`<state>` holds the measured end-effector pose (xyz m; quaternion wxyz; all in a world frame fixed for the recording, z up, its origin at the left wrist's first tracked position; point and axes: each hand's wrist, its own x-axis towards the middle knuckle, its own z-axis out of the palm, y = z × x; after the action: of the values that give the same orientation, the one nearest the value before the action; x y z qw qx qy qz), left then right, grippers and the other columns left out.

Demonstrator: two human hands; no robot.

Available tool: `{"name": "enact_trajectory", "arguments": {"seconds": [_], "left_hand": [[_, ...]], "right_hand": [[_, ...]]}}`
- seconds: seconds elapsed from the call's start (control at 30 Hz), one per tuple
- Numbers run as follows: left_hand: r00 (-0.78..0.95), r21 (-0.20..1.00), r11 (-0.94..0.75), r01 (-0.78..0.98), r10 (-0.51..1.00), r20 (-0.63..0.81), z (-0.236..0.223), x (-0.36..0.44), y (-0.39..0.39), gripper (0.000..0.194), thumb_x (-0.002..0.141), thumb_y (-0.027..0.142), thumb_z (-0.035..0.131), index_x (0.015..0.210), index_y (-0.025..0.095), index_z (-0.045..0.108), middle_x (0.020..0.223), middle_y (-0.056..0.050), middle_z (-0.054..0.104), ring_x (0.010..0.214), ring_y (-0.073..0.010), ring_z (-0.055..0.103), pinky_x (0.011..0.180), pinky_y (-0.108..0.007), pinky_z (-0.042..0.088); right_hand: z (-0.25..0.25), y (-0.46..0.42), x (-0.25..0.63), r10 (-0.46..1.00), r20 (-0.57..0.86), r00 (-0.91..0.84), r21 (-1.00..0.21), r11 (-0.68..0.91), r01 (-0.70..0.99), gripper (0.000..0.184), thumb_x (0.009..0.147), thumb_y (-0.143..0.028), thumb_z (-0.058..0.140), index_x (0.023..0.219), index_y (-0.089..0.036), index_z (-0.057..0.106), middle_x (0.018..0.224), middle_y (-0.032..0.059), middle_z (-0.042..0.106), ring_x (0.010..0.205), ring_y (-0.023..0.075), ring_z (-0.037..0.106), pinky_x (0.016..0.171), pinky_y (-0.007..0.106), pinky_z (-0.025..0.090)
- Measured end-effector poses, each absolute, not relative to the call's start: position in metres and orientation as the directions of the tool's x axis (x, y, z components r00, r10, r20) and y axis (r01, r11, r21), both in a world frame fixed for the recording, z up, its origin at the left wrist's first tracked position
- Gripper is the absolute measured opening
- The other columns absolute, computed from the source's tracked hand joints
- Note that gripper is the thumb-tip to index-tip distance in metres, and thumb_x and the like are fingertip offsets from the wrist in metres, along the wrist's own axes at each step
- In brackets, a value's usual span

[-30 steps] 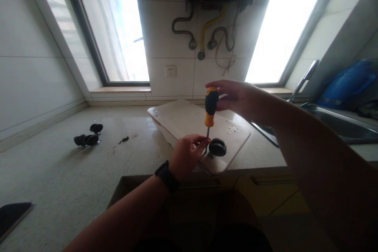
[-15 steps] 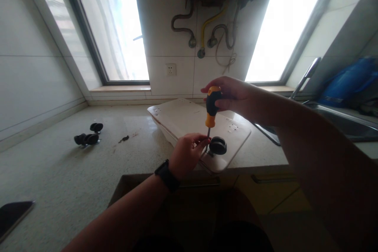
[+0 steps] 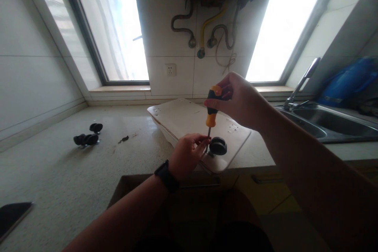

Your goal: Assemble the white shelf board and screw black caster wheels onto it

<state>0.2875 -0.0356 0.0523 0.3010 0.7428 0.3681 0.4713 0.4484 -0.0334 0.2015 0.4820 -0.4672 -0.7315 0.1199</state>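
Note:
My right hand [image 3: 242, 100] is closed round the orange-and-black handle of a screwdriver [image 3: 211, 120]. The screwdriver stands nearly upright, its metal shaft pointing down beside a black caster wheel [image 3: 217, 146]. That caster sits on the near corner of a white board-like panel [image 3: 195, 120], which lies on the counter with groups of small holes at other corners. Low on the shaft, the fingers of my left hand [image 3: 186, 155] pinch it next to the caster. My fingers hide the screwdriver's tip and whatever it meets.
Several loose black casters [image 3: 87, 138] lie on the speckled counter [image 3: 118, 181] at the left, with small dark bits [image 3: 124, 139] nearby. A dark flat device [image 3: 13, 216] rests at the lower left. To the right are a steel sink [image 3: 319, 122] and a faucet [image 3: 301, 84].
My right hand has turned about the screwdriver handle, its wrist and forearm swinging down and nearer, which uncovers more of the sink. My left hand and the panel look unmoved.

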Motion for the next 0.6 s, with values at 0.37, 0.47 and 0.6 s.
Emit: {"name": "enact_trajectory", "arguments": {"seconds": [0.37, 0.47, 0.6], "left_hand": [[0.307, 0.803, -0.538, 0.257, 0.833, 0.460, 0.048, 0.288, -0.036, 0.022, 0.098, 0.030, 0.060, 0.109, 0.021, 0.076, 0.104, -0.005, 0.076, 0.088, -0.0198, 0.067, 0.074, -0.029, 0.049], [0.303, 0.810, -0.531, 0.247, 0.837, 0.456, 0.048, 0.288, -0.035, 0.024, 0.098, 0.029, 0.058, 0.114, 0.020, 0.074, 0.106, -0.007, 0.075, 0.089, -0.0201, 0.067, 0.075, -0.029, 0.051], [0.313, 0.809, -0.537, 0.239, 0.831, 0.459, 0.050, 0.288, -0.037, 0.026, 0.100, 0.025, 0.052, 0.115, 0.020, 0.073, 0.107, -0.007, 0.074, 0.096, -0.0210, 0.067, 0.080, -0.030, 0.051]], "right_hand": [[0.195, -0.035, 0.446, 0.738, 0.674, 0.023, -0.542, 0.474, 0.694, 0.047, 0.066, -0.045, 0.088, 0.088, -0.021, 0.054, 0.077, 0.0012, 0.066, 0.063, 0.0159, 0.060, 0.054, 0.032, 0.047], [0.192, -0.029, 0.447, 0.710, 0.705, -0.001, -0.549, 0.546, 0.633, 0.045, 0.068, -0.042, 0.087, 0.094, -0.020, 0.057, 0.081, 0.0010, 0.066, 0.065, 0.0147, 0.060, 0.055, 0.031, 0.050], [0.193, -0.024, 0.450, 0.710, 0.704, 0.017, -0.602, 0.583, 0.546, 0.046, 0.070, -0.039, 0.085, 0.101, -0.020, 0.058, 0.085, 0.0012, 0.064, 0.066, 0.0144, 0.060, 0.056, 0.031, 0.052]]}}
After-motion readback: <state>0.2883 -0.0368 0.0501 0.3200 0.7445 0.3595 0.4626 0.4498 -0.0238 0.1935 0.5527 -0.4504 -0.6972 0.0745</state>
